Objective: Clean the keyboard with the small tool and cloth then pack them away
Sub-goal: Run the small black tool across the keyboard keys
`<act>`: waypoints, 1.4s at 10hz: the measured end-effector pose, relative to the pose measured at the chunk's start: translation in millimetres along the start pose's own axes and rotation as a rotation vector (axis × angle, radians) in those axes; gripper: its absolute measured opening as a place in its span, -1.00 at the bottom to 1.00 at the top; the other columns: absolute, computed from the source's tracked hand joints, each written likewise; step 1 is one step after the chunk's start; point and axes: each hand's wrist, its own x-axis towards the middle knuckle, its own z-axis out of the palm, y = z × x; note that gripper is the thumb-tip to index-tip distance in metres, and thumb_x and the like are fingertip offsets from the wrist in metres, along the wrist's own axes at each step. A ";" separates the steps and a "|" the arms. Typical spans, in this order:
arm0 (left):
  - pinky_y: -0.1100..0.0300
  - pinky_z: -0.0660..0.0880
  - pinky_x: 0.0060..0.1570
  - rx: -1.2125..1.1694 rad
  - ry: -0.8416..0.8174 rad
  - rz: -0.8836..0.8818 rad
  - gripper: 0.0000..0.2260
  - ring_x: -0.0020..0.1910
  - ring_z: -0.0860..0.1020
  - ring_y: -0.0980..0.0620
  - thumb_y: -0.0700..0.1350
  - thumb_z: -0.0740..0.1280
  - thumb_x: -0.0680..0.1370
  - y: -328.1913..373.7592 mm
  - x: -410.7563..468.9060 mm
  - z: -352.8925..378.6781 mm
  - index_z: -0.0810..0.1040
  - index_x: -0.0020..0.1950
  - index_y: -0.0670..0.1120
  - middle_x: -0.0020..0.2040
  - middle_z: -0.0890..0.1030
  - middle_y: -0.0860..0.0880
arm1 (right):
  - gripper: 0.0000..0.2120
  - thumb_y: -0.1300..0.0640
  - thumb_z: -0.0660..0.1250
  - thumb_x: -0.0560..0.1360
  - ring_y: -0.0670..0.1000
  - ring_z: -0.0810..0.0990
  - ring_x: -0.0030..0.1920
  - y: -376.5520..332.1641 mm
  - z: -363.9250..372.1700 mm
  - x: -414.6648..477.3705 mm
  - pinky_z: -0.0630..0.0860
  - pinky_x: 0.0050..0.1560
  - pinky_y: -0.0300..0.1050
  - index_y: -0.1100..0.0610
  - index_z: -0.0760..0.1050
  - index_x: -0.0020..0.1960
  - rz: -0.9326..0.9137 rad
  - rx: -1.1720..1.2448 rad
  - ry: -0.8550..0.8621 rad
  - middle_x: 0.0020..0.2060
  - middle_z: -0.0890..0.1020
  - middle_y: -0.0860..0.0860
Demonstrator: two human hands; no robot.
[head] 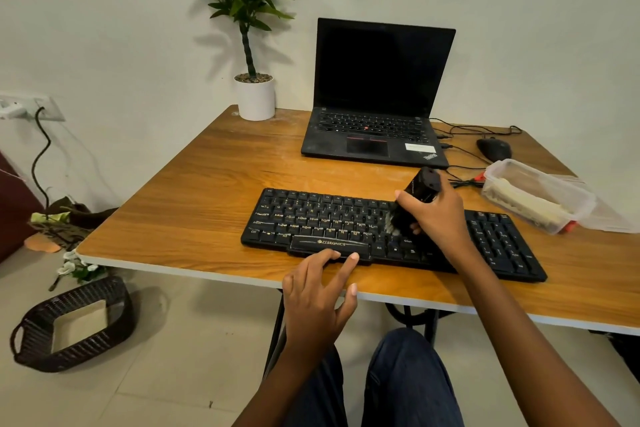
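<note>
A black keyboard (332,222) lies near the front edge of the wooden table (194,204). My right hand (436,215) grips a small black brush tool (419,194), its bristles down on the keys right of the letter block. My left hand (318,291) rests with straight fingers on the keyboard's front edge by the space bar. A clear plastic container (535,196) with something pale inside it stands open at the right. Whether that is the cloth I cannot tell.
An open black laptop (377,97) sits behind the keyboard, with a black mouse (493,148) and cables to its right. A potted plant (255,94) stands at the back. A dark woven basket (72,324) is on the floor at the left.
</note>
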 end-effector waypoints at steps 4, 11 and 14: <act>0.17 0.23 -0.04 -0.002 -0.016 -0.010 -0.65 0.13 0.43 0.02 0.02 0.22 0.50 -0.5 -0.3 -0.4 0.46 0.28 0.08 0.17 0.45 0.02 | -0.76 0.09 0.41 0.43 0.02 0.55 -0.46 -1.6 -1.6 -7.8 0.48 -0.54 -0.20 0.17 0.41 -0.02 0.117 0.048 -0.025 -0.23 0.61 0.12; 0.18 0.22 -0.04 -0.009 -0.021 0.000 -0.66 0.13 0.43 0.02 0.02 0.22 0.50 -1.7 -0.4 -1.7 0.46 0.27 0.08 0.16 0.44 0.02 | -0.80 0.15 0.38 0.45 -0.09 0.50 -0.14 -16.0 15.7 12.0 0.39 -0.21 -0.29 0.08 0.38 -0.01 -0.037 -0.003 -0.278 -0.18 0.50 -0.08; 0.17 0.24 -0.05 -0.014 -0.031 -0.005 -0.66 0.13 0.43 0.02 0.02 0.22 0.51 -1.7 -0.1 -0.9 0.47 0.27 0.08 0.16 0.45 0.02 | -0.83 0.19 0.38 0.42 0.05 0.50 -0.17 -20.8 18.8 25.5 0.42 -0.16 -0.09 0.20 0.41 -0.07 -0.059 -0.141 -0.426 -0.23 0.48 0.05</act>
